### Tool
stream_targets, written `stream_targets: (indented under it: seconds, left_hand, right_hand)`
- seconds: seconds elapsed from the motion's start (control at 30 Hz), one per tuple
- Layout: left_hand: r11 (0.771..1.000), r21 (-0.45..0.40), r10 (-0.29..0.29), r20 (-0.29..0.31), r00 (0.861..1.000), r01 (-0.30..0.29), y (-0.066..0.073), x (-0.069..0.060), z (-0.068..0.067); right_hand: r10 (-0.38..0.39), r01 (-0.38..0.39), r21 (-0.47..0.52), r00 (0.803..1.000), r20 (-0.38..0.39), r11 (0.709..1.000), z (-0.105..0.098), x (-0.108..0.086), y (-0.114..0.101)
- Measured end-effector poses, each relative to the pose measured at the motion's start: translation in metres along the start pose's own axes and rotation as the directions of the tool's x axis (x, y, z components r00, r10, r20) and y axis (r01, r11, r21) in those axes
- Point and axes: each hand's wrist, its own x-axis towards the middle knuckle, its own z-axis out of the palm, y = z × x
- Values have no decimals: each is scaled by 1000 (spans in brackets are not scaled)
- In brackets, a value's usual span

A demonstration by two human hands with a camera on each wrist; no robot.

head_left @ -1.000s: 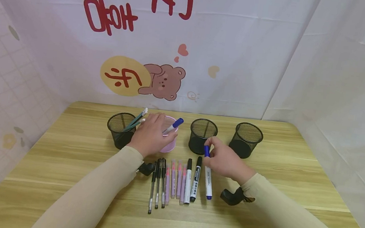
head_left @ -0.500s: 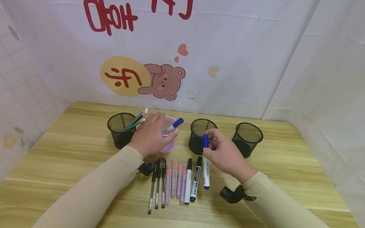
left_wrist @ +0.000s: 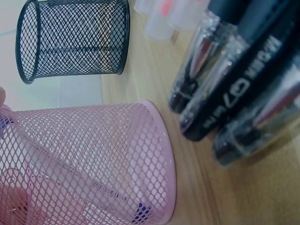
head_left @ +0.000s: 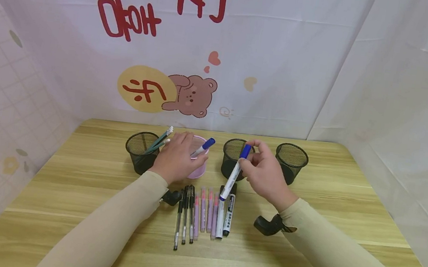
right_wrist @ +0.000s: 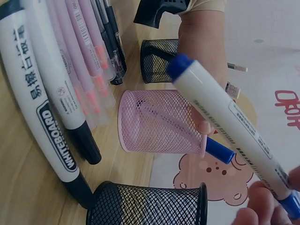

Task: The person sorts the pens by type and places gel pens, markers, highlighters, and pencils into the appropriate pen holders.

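My left hand holds the pink mesh pen holder by its rim; some fingers are hidden in the head view. A blue-capped marker leans inside that holder. My right hand pinches another blue-capped whiteboard marker near its cap. This marker is tilted, its lower end over the black-capped markers, and in the right wrist view its white barrel crosses in front of the pink holder. Just behind the right hand stands a black mesh pen holder.
Black mesh holders stand at the right and at the left, the left holder with pencils in it. In front lie several black gel pens, pink highlighters, a white black-capped marker and a black-labelled whiteboard marker.
My right hand has lifted the blue-capped marker off the table, raising it and swinging its lower end to the left. The left hand and the pink holder have stayed put.
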Motion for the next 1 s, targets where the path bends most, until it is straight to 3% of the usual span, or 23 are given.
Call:
stream_targets:
  seconds: [0.17, 0.5, 1.0]
  left_hand:
    - [1000, 2, 0, 4, 1000, 0, 0, 0, 0]
    - [1000, -10, 2, 3, 1000, -2, 0, 0, 0]
    - [1000, -13, -1, 3, 1000, 1, 0, 0, 1]
  right_hand:
    - [-45, 50, 50, 994, -97, 998, 3, 2, -2]
    - [-74, 119, 171, 965, -253, 978, 10, 10, 1]
    - [-69, 189, 300, 927, -369, 935, 23, 22, 3]
